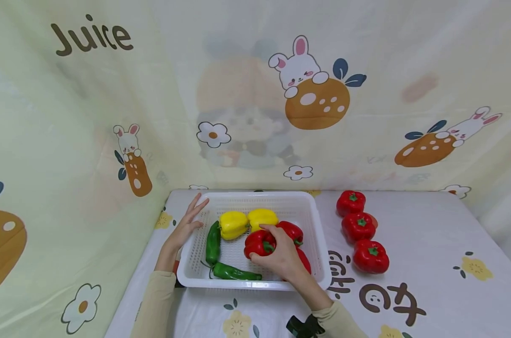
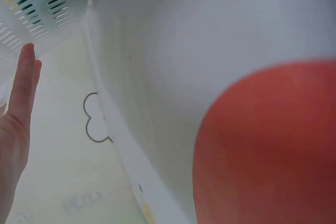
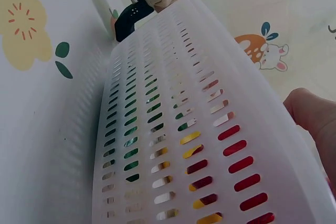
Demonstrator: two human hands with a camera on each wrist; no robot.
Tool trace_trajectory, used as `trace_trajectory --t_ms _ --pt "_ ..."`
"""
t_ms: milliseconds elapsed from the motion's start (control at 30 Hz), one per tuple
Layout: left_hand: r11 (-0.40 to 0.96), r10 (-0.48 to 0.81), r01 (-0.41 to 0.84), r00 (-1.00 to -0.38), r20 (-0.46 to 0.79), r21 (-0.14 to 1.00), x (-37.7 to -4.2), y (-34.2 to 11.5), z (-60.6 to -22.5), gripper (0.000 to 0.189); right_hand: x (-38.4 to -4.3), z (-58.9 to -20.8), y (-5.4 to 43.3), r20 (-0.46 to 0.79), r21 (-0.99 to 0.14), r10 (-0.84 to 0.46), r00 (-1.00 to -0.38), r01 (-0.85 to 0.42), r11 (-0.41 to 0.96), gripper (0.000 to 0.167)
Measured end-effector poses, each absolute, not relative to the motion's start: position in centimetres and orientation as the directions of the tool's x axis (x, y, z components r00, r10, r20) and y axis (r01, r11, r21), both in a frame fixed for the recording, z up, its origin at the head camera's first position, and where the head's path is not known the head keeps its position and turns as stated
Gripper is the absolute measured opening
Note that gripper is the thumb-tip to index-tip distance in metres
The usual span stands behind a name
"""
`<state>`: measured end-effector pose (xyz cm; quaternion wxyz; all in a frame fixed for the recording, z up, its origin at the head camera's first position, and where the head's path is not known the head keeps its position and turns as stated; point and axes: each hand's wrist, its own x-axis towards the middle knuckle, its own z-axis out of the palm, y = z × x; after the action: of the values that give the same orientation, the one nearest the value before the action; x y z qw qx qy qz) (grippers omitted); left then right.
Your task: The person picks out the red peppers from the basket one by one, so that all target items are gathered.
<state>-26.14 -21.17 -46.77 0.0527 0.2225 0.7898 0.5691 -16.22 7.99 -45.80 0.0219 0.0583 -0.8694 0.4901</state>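
Observation:
A white perforated plastic basket (image 1: 255, 283) stands on the table. My right hand (image 1: 284, 256) reaches into it and grips a red bell pepper (image 1: 255, 243) between thumb and fingers. Two more red bell peppers (image 1: 292, 231) lie beside and partly behind that hand. Two yellow bell peppers (image 1: 233, 225) sit near the basket's far side, and two long green peppers (image 1: 234, 272) lie along its left and near sides. My left hand (image 1: 185, 230) rests at the basket's left rim with fingers spread; the left wrist view shows its straight fingers (image 2: 23, 85) against the wall.
Three red bell peppers (image 1: 359, 226) stand in a row on the printed tablecloth (image 1: 429, 263), right of the basket. A black object (image 1: 305, 326) is by the right sleeve at the near edge. Printed cloth (image 1: 247, 94) hangs behind and at the left.

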Motion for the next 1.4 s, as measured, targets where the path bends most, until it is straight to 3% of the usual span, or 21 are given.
trace_trajectory --t_ms 533,1400 --pt "0.243 0.413 0.295 -0.893 0.177 0.924 -26.0 -21.1 -46.8 0.062 -15.9 -45.1 8.8 0.148 -0.816 -0.028 -0.989 -0.138 0.562 0.076" --pt "0.242 0.417 0.296 -0.891 0.176 0.924 -26.0 -21.1 -46.8 0.063 -14.8 -44.8 11.8 0.153 -0.859 0.001 -0.988 -0.132 0.494 0.076"
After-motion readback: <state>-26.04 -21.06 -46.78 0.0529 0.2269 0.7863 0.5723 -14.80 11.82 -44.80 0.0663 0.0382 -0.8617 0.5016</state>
